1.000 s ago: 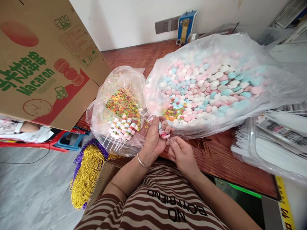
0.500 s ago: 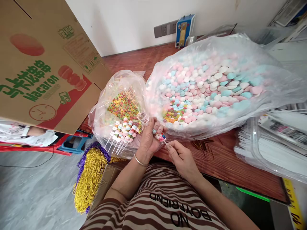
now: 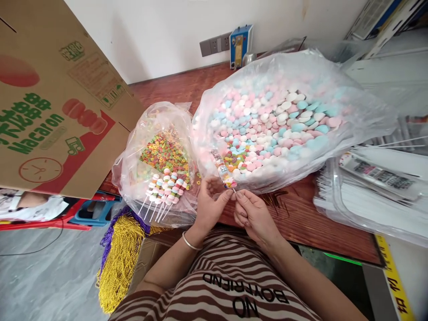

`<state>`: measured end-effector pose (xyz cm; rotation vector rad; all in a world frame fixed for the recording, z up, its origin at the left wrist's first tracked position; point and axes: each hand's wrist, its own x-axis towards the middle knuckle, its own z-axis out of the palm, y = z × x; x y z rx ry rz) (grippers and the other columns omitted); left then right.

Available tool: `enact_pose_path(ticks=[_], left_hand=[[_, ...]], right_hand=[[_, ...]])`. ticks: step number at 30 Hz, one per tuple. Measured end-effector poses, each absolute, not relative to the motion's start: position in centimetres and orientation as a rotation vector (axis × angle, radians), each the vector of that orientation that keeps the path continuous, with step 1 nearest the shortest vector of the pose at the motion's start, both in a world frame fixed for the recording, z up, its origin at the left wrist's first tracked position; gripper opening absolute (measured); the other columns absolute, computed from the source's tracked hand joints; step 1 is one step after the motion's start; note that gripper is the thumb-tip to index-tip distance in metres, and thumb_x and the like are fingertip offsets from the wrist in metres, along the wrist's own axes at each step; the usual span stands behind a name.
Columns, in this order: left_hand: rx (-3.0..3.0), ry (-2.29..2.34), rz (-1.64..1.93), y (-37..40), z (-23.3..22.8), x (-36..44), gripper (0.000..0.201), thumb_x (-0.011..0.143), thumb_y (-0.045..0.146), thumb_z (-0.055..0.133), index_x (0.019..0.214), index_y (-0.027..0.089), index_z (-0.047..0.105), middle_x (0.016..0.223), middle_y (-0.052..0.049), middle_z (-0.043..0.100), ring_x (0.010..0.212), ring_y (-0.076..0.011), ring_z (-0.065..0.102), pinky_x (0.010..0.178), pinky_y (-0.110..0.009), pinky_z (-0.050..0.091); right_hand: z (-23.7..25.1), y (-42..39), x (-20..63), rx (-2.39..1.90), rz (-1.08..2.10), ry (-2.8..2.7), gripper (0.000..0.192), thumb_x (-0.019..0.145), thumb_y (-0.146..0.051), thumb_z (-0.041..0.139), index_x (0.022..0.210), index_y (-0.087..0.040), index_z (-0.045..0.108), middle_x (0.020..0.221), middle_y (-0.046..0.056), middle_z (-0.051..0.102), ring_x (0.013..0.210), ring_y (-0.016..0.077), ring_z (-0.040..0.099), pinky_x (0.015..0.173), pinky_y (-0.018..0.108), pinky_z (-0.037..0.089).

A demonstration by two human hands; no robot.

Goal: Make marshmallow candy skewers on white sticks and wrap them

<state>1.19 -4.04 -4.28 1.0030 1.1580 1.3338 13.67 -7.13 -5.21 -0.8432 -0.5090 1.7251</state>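
Observation:
A candy skewer in a printed clear wrapper (image 3: 220, 168) points away from me, its white stick towards me. My right hand (image 3: 254, 217) is closed, pinching the stick between thumb and forefinger. My left hand (image 3: 214, 203) is closed at the wrapper's lower end, thumb against the stick beside the right fingertips. To the left, several unwrapped marshmallow skewers (image 3: 166, 189) lie on a clear bag of small coloured candy rings (image 3: 163, 149). Beyond my hands spreads a large clear bag of pink, white and blue marshmallow discs (image 3: 267, 120), with some coloured rings at its near end.
A Macaron carton (image 3: 50, 102) stands at the left. At the right lie a clear tray of white sticks (image 3: 326, 196) and printed wrappers (image 3: 374, 171). A blue device (image 3: 240, 44) is by the wall. Gold bead strings (image 3: 117, 263) hang below the table edge (image 3: 301, 209).
The skewer has swung from within my left palm to point away from me, its wrapper now in plain sight. My left fingers have moved down to the stick end, meeting the right hand.

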Motion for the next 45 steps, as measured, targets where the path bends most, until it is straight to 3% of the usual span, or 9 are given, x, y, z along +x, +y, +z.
enact_pose_path(ticks=[5, 11, 21, 24, 29, 32, 36, 40, 45], left_hand=[[1.498, 1.358, 1.428, -4.8, -5.1, 0.3, 0.02, 0.074, 0.021, 0.086, 0.091, 0.025, 0.075, 0.094, -0.006, 0.072, 0.096, -0.0213, 0.066, 0.098, -0.036, 0.049], [1.571, 1.368, 1.365, -4.4, -4.9, -0.2, 0.021, 0.075, 0.015, 0.082, 0.09, 0.029, 0.079, 0.098, -0.008, 0.076, 0.099, -0.0246, 0.068, 0.101, -0.038, 0.048], [1.449, 1.288, 1.263, -4.2, -4.2, 0.0, 0.017, 0.073, 0.009, 0.08, 0.067, 0.023, 0.071, 0.072, -0.004, 0.063, 0.079, -0.0198, 0.057, 0.088, -0.031, 0.044], [1.386, 1.195, 1.277, -4.3, -4.1, 0.0, 0.015, 0.072, 0.016, 0.085, 0.074, 0.022, 0.071, 0.078, -0.003, 0.064, 0.08, -0.0173, 0.057, 0.085, -0.028, 0.045], [0.657, 0.872, 1.444, -2.6, -2.9, -0.1, 0.04, 0.077, 0.053, 0.082, 0.099, 0.023, 0.068, 0.098, -0.003, 0.068, 0.09, -0.0166, 0.065, 0.085, -0.03, 0.053], [0.414, 0.763, 1.386, -1.1, -1.8, -0.2, 0.029, 0.086, 0.044, 0.078, 0.103, 0.023, 0.069, 0.077, 0.004, 0.061, 0.068, -0.0097, 0.06, 0.076, -0.025, 0.053], [0.26, 0.727, 1.437, -0.2, -1.1, 0.3, 0.014, 0.089, 0.03, 0.077, 0.091, 0.021, 0.066, 0.06, 0.01, 0.04, 0.048, -0.0034, 0.04, 0.06, -0.018, 0.047], [0.259, 0.722, 1.347, -1.2, -2.0, 2.3, 0.029, 0.076, 0.031, 0.089, 0.085, 0.018, 0.065, 0.058, 0.012, 0.038, 0.045, -0.0012, 0.033, 0.054, -0.017, 0.041], [0.462, 0.857, 1.197, -3.7, -3.9, 4.3, 0.043, 0.071, 0.047, 0.089, 0.092, 0.017, 0.067, 0.064, 0.007, 0.057, 0.057, -0.007, 0.053, 0.067, -0.023, 0.048]], right_hand=[[-5.8, -7.2, 13.2, -0.885, 1.641, -0.589, 0.039, 0.083, -0.054, 0.078, 0.08, -0.02, 0.061, 0.05, -0.012, 0.037, 0.038, 0.0029, 0.025, 0.037, 0.016, 0.024], [-6.1, -7.7, 13.0, -0.952, 1.57, -0.697, 0.037, 0.088, -0.055, 0.072, 0.081, -0.021, 0.059, 0.052, -0.011, 0.036, 0.042, 0.0052, 0.027, 0.039, 0.018, 0.023], [-6.0, -7.7, 13.3, -1.069, 1.444, -0.853, 0.037, 0.092, -0.057, 0.066, 0.079, -0.022, 0.059, 0.055, -0.008, 0.039, 0.047, 0.0093, 0.029, 0.043, 0.023, 0.024], [-6.0, -7.5, 13.5, -1.132, 1.325, -0.963, 0.034, 0.094, -0.053, 0.063, 0.08, -0.022, 0.062, 0.058, -0.006, 0.042, 0.051, 0.011, 0.033, 0.046, 0.024, 0.026], [-5.2, -7.6, 13.4, -1.168, 1.194, -1.137, 0.027, 0.098, -0.042, 0.059, 0.082, -0.021, 0.064, 0.063, -0.004, 0.051, 0.058, 0.0128, 0.042, 0.055, 0.026, 0.035], [-5.1, -7.7, 13.3, -1.14, 1.137, -1.327, 0.024, 0.102, -0.035, 0.055, 0.087, -0.021, 0.067, 0.076, 0.0, 0.066, 0.07, 0.0159, 0.058, 0.066, 0.027, 0.044], [-5.8, -8.6, 13.5, -1.174, 0.805, -1.642, 0.022, 0.105, -0.024, 0.046, 0.108, -0.019, 0.067, 0.099, 0.007, 0.076, 0.09, 0.0192, 0.07, 0.079, 0.027, 0.049], [-6.8, -9.0, 13.2, -1.246, 0.31, -1.874, 0.026, 0.107, -0.02, 0.04, 0.101, -0.017, 0.065, 0.078, 0.005, 0.074, 0.065, 0.0159, 0.067, 0.061, 0.026, 0.042], [-7.2, -7.7, 12.5, -1.322, -0.054, -1.834, 0.029, 0.109, -0.02, 0.04, 0.095, -0.012, 0.064, 0.065, 0.004, 0.068, 0.052, 0.0139, 0.059, 0.056, 0.029, 0.036]])
